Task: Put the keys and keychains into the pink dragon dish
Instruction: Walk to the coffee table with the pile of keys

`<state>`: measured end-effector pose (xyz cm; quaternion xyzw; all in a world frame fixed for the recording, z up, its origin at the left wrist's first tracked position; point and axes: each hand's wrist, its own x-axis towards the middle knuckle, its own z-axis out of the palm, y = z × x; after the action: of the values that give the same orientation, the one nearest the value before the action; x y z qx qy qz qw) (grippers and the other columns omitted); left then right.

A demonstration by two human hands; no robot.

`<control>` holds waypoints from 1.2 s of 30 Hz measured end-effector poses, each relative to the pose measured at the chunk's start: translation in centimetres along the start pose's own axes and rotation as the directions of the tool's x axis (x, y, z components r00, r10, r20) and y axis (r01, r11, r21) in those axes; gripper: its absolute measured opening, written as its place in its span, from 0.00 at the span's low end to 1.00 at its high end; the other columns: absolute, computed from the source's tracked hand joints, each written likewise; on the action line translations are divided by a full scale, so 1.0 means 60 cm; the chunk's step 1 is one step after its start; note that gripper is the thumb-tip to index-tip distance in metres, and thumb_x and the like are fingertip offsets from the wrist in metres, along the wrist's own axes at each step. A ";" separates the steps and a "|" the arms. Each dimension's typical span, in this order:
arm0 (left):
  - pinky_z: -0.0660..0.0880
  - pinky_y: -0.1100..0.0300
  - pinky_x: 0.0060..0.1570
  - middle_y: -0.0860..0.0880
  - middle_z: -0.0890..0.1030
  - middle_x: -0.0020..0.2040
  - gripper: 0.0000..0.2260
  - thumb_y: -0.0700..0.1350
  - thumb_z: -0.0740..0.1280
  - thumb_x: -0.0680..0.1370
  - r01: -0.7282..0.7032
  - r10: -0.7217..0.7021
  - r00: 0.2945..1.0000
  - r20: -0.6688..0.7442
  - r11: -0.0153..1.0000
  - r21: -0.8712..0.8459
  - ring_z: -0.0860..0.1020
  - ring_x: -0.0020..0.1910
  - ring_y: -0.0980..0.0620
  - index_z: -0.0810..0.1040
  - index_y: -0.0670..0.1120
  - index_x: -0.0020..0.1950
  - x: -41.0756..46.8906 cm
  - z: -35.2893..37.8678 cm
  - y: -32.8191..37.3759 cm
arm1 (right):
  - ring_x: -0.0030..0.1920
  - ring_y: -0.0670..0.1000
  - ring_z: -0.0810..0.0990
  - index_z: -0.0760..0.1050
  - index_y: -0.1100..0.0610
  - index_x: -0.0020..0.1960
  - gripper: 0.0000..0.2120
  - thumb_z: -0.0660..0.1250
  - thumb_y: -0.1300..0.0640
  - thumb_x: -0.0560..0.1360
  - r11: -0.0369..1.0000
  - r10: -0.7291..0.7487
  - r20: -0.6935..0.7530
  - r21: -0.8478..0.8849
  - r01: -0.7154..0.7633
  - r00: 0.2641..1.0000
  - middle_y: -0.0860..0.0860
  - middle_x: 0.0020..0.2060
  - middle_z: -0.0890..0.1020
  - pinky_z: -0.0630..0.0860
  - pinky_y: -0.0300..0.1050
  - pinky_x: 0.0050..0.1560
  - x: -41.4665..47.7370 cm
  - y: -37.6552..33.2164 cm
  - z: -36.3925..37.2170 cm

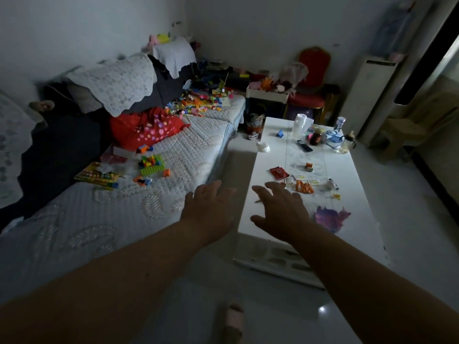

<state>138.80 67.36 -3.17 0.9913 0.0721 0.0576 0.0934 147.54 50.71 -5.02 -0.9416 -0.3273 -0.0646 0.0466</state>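
Observation:
The pink and purple dragon dish [331, 218] lies on the near part of the white coffee table [352, 165]. Small items lie scattered beyond it: an orange keychain [304, 187], a red packet-like piece [279, 173], a small orange-green charm [309, 167], a grey cylindrical piece [332, 183] and a yellow bit [335, 195]. I cannot make out single keys in the dim light. My right hand [280, 211] hovers spread over the table's near left part, left of the dish. My left hand [210, 209] hangs open over the gap between sofa and table. Both hold nothing.
A quilted sofa [104, 219] at the left carries toy building blocks [151, 165] and a red cushion [146, 127]. Bottles, a jar, a cup and a dark remote [305, 146] crowd the table's far end. A red chair [313, 78] and toy bin stand behind. My slippered foot [233, 321] is on the floor.

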 end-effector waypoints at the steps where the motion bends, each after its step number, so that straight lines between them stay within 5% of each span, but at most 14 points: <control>1: 0.57 0.40 0.67 0.43 0.57 0.75 0.28 0.53 0.62 0.73 -0.009 0.009 1.000 0.007 1.000 0.005 0.57 0.71 0.39 0.59 0.54 0.72 0.034 0.004 -0.007 | 0.63 0.60 0.72 0.56 0.45 0.68 0.36 0.68 0.37 0.66 1.000 -0.002 0.005 -0.006 0.002 1.000 0.57 0.69 0.68 0.69 0.63 0.59 0.030 0.010 0.010; 13: 0.62 0.41 0.65 0.44 0.62 0.73 0.29 0.57 0.63 0.70 -0.202 0.202 0.979 0.041 0.979 -0.006 0.61 0.70 0.41 0.61 0.55 0.70 0.519 0.083 0.002 | 0.67 0.60 0.68 0.53 0.46 0.71 0.36 0.66 0.38 0.69 0.998 0.061 0.095 -0.039 -0.057 0.994 0.56 0.71 0.64 0.66 0.61 0.63 0.377 0.218 0.066; 22: 0.56 0.43 0.68 0.46 0.58 0.75 0.27 0.57 0.60 0.73 -0.449 0.456 0.880 0.131 0.890 -0.082 0.55 0.72 0.43 0.59 0.56 0.71 0.769 0.136 0.117 | 0.67 0.59 0.69 0.54 0.46 0.72 0.35 0.65 0.39 0.70 0.928 0.372 0.084 -0.046 -0.369 0.924 0.56 0.72 0.63 0.64 0.59 0.65 0.455 0.400 0.052; 30: 0.59 0.44 0.65 0.46 0.62 0.73 0.29 0.57 0.64 0.71 -0.701 0.724 0.678 0.126 0.689 -0.183 0.59 0.71 0.43 0.61 0.57 0.70 0.926 0.199 0.218 | 0.64 0.60 0.72 0.57 0.46 0.71 0.35 0.67 0.41 0.69 0.734 0.677 -0.007 -0.068 -0.676 0.736 0.56 0.70 0.67 0.66 0.58 0.62 0.486 0.485 0.072; 36: 0.57 0.43 0.66 0.47 0.62 0.73 0.28 0.57 0.64 0.70 -0.833 0.878 0.443 0.181 0.478 -0.279 0.59 0.70 0.44 0.61 0.60 0.68 1.024 0.241 0.229 | 0.64 0.60 0.72 0.58 0.48 0.71 0.34 0.68 0.42 0.69 0.507 0.862 0.019 -0.031 -0.862 0.506 0.57 0.70 0.67 0.66 0.59 0.62 0.534 0.475 0.110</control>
<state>202.86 60.88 -8.43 0.8771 -0.4585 -0.0487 0.1349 190.80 48.86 -7.93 -0.9810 0.1834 -0.0211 0.0592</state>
